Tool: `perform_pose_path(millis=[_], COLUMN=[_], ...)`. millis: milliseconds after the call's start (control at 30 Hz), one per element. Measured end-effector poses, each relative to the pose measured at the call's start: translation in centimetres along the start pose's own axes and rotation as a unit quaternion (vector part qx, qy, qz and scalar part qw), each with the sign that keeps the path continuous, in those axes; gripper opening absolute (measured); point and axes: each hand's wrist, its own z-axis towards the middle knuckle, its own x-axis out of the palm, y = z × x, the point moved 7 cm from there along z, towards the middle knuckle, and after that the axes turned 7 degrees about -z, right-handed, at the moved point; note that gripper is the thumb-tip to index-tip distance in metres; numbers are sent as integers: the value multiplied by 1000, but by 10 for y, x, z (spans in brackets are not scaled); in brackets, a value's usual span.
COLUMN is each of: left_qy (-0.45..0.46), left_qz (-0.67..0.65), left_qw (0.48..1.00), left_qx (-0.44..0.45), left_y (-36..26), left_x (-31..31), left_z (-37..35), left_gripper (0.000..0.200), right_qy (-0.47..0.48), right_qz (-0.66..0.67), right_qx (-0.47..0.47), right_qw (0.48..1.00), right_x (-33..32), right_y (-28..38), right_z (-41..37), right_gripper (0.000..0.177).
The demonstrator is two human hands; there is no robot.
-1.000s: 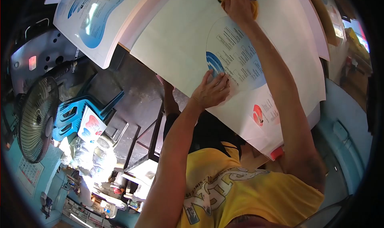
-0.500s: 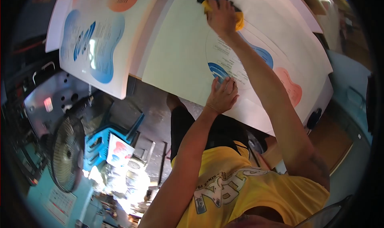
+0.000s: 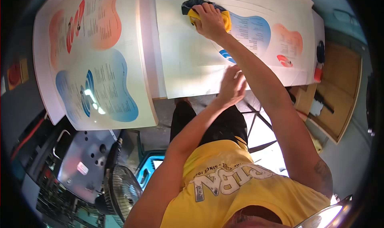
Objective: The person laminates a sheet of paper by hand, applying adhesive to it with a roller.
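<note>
While right hand (image 3: 210, 23) presses cloth (image 3: 226, 21), another printed board (image 3: 96, 56) lies alongside

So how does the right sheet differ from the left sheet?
The right sheet has the right hand pressing a yellow cloth on it; the left sheet lies untouched. The right sheet's blue and orange shapes sit side by side; the left sheet's are stacked. Both are white with printed text.

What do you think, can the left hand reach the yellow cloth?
Probably yes: left hand is at the sheet edge, only bare sheet between, but the right hand presses on the yellow cloth.
</note>
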Motion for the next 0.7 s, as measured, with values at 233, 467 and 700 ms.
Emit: perform_pose_path(millis=[233,467,700], left_qy=[-77,101,105], left_qz=[234,229,162], left_qw=[967,966,978], left_qx=[60,65,72], left_y=[-11,33,56], left_x=[-179,-138,-90], left_z=[60,182,183], left_gripper=[27,23,26], right_qy=[14,-79,-82], right_qz=[-9,145,11], right_qx=[40,35,135], right_qw=[999,986,987], right_x=[-7,-21,-38], right_y=[30,18,84], right_z=[-56,-53,-149], right_gripper=[45,37,25])
